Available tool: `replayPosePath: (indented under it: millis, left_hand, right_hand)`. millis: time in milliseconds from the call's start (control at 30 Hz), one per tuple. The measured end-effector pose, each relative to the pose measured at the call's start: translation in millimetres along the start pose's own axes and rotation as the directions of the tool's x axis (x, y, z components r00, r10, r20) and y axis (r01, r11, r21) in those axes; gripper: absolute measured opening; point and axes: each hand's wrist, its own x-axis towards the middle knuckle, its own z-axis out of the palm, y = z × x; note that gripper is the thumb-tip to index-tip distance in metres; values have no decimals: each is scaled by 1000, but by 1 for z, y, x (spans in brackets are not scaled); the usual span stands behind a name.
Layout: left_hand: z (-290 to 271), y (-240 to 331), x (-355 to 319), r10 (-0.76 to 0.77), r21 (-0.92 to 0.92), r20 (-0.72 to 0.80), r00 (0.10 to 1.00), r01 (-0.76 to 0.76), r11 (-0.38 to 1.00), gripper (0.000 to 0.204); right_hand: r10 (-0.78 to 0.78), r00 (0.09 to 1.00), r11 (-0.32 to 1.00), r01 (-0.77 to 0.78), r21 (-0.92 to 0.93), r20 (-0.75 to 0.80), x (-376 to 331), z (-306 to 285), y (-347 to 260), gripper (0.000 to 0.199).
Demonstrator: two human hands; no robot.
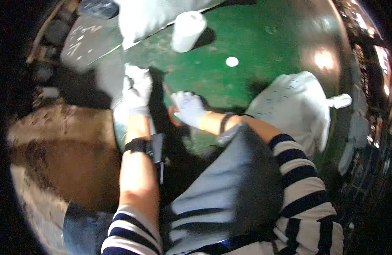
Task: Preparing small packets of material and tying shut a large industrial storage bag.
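Head view, fisheye, dim and motion-blurred. Both hands wear white work gloves. Left hand (136, 89) is closed on a fold of pale grey-white fabric (119, 108) that hangs over the green floor (247, 38); the grip is clamped on the fabric's upper edge, fingers curled. Right hand (188, 108) is closed around red-handled scissors (172, 111); only the red loop at the heel of the glove and a thin dark blade running up toward the left hand show, and I cannot tell whether the blades are apart or together. The blade lies between the two hands, just beside the held fabric, tip pointing at the left glove. Judgement: cutting is the step in hand. To do it well, the left hand should hold the fabric taut and flat to the blade, with its fingers kept to the side of the cutting line, and the scissors should advance in short bites, since the blade tip sits near the left glove. About the hands: a white roll (187, 30) stands on the floor farther off, a white bundle of cloth (296, 108) lies to the right, a brown cardboard box (64, 144) to the left.
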Motion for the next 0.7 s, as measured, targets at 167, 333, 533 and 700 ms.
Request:
replayPosePath:
  millis: [167, 333, 533, 700]
  left_hand:
    - [13, 8, -1, 175, 331, -166, 971, -112, 937, 38]
    - [29, 6, 1, 157, 324, 23, 987, -156, 933, 37]
    - [50, 20, -3, 297, 498, 57, 953, -285, 819, 40]
    - [44, 23, 6, 301, 556, 34, 953, -268, 787, 41]
  right_hand:
    - [-38, 998, 999, 37, 29, 47, -8, 10, 4, 72]
    - [-18, 993, 998, 26, 63, -121, 10, 35, 34, 81]
    - [-30, 909, 214, -401, 891, 416, 42, -34, 30, 40]
    - [33, 979, 226, -205, 952, 203, 38, -82, 17, 30]
